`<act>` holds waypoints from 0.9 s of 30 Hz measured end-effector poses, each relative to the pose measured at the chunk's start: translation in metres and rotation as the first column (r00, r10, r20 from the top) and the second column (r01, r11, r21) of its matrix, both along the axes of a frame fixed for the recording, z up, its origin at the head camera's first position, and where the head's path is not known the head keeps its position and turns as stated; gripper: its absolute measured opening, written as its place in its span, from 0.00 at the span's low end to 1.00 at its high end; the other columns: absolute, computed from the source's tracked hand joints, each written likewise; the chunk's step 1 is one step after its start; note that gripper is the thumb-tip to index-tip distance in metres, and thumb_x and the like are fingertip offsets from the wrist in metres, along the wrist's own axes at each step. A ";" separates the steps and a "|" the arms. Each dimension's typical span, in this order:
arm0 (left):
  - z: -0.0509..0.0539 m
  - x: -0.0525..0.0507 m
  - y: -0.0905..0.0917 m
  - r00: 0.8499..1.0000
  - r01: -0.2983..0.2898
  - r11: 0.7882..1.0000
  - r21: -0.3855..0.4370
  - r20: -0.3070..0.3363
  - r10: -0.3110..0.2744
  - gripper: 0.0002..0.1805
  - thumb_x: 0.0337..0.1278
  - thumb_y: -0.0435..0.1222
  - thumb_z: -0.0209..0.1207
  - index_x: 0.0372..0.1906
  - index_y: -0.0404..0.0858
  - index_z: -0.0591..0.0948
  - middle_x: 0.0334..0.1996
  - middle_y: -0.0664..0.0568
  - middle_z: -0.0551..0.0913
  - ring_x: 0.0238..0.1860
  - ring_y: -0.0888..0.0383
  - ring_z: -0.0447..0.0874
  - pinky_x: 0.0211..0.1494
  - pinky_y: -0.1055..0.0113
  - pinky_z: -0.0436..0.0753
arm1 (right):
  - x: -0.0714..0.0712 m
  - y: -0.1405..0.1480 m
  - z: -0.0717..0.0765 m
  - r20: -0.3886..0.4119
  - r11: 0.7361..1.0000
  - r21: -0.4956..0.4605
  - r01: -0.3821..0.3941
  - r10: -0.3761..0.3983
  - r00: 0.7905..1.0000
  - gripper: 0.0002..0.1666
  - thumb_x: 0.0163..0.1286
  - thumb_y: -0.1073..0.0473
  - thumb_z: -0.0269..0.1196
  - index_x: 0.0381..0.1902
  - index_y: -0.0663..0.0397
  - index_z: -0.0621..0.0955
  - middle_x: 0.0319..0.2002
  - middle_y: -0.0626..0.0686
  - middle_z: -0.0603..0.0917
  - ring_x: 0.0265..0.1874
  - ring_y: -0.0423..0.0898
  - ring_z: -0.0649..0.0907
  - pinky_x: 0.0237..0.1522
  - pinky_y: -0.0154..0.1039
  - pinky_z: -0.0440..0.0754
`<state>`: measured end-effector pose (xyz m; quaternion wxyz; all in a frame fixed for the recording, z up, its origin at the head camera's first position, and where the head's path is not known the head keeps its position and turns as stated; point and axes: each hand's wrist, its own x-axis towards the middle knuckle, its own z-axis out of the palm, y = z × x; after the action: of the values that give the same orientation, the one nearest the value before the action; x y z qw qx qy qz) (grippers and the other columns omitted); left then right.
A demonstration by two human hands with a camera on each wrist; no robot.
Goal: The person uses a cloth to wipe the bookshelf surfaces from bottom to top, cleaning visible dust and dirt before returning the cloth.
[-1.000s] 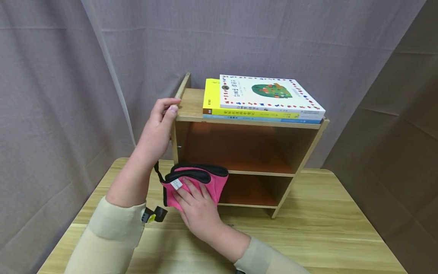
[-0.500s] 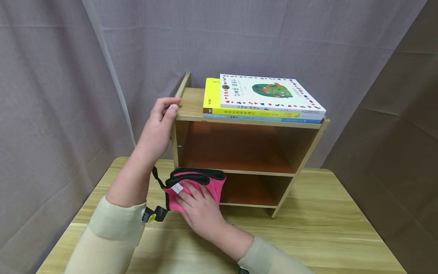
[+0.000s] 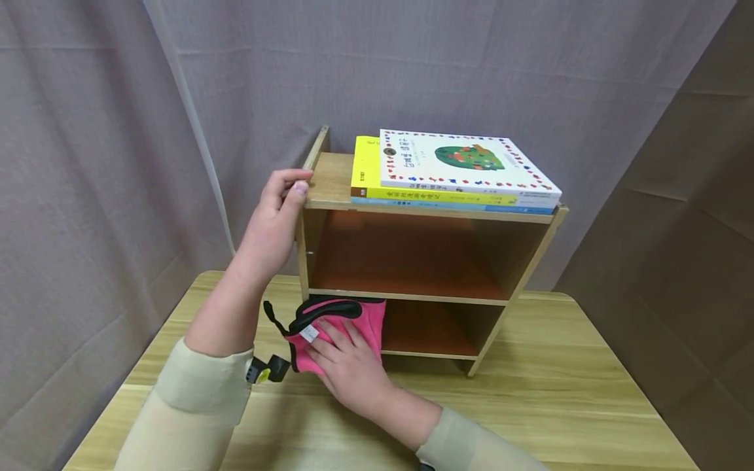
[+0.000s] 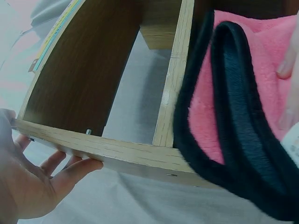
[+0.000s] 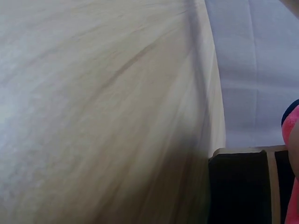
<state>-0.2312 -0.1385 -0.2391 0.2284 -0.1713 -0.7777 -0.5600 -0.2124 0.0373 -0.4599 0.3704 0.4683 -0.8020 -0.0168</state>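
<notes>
In the head view, a small wooden shelf point(image 3: 406, 298) stands on the table. My left hand point(image 3: 268, 219) grips the upper left corner of its side panel, thumb at the front edge; the left wrist view shows fingers point(image 4: 77, 172) along the panel's outer face. My right hand point(image 3: 353, 373) lies with extended, spread fingers on a folded pink cloth point(image 3: 369, 327) with black edging, a white label and a black loop. The cloth is at the left front of the lower compartment and hides part of the left panel. The right thumb is hidden.
Several books point(image 3: 465, 163) lie stacked on the shelf's top board, a white one uppermost. The shelf has open compartments with reddish-brown boards. The wooden table point(image 3: 565, 392) extends around it, and grey curtains point(image 3: 448, 65) hang behind.
My right hand has moved down and slightly right with the pink cloth, uncovering the left end of the middle board's front edge. The left hand keeps its place on the shelf's corner.
</notes>
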 end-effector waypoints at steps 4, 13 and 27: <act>0.000 0.000 0.000 1.000 -0.002 1.000 -0.004 -0.002 0.002 0.23 0.77 0.50 0.44 0.66 0.43 0.68 0.63 0.48 0.69 0.63 0.54 0.67 0.68 0.53 0.65 | 0.001 0.002 -0.003 0.037 1.000 0.023 0.009 -0.010 0.999 0.20 0.73 0.46 0.57 0.58 0.41 0.83 0.62 0.42 0.78 0.71 0.48 0.65 0.73 0.55 0.58; -0.001 -0.001 0.000 1.000 -0.004 1.000 -0.011 0.005 0.004 0.23 0.77 0.51 0.43 0.66 0.43 0.68 0.63 0.48 0.68 0.63 0.53 0.67 0.68 0.52 0.65 | 0.003 0.009 -0.006 0.098 0.996 0.084 0.025 -0.034 0.995 0.21 0.73 0.44 0.58 0.60 0.39 0.82 0.63 0.40 0.78 0.72 0.48 0.64 0.74 0.55 0.55; 0.000 0.000 0.000 1.000 0.002 1.000 -0.010 0.005 -0.002 0.23 0.77 0.51 0.43 0.66 0.43 0.68 0.63 0.49 0.68 0.63 0.54 0.67 0.69 0.52 0.65 | -0.012 0.022 -0.009 0.181 0.990 -0.126 -0.067 0.089 0.979 0.21 0.76 0.41 0.54 0.55 0.46 0.81 0.61 0.52 0.75 0.63 0.54 0.73 0.64 0.54 0.72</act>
<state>-0.2310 -0.1387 -0.2390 0.2251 -0.1716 -0.7811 -0.5566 -0.2246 0.0588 -0.4691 0.3216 0.4761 -0.8136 0.0894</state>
